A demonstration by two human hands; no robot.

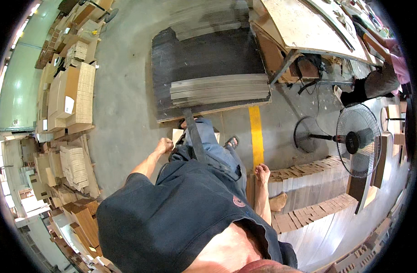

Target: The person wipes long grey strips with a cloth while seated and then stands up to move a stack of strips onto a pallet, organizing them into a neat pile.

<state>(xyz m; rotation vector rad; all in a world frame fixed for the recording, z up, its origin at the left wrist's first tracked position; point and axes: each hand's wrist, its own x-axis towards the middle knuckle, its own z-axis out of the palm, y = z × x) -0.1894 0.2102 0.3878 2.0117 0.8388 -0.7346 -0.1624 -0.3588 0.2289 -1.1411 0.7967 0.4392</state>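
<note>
My left hand [164,145] is beside my left thigh, its fingers curled in and nothing visible in them. Out to the right, over the floor near the yellow line, my right hand [262,172] is closed as well, with no object showing in its fingers. A long dark strip [195,134] runs between my hands, over the front of my trousers toward the platform; neither hand touches it. Ahead of me a stack of long grey strips [222,89] lies along the near edge of a low black-topped platform [204,54].
A worktable [304,27] stands far right, with a person [381,82] beside it. A pedestal fan [357,142] stands at right, behind bundled long panels [308,193] with brown cardboard edging. Cardboard stacks [72,98] line the left side. A yellow line [256,132] marks the floor.
</note>
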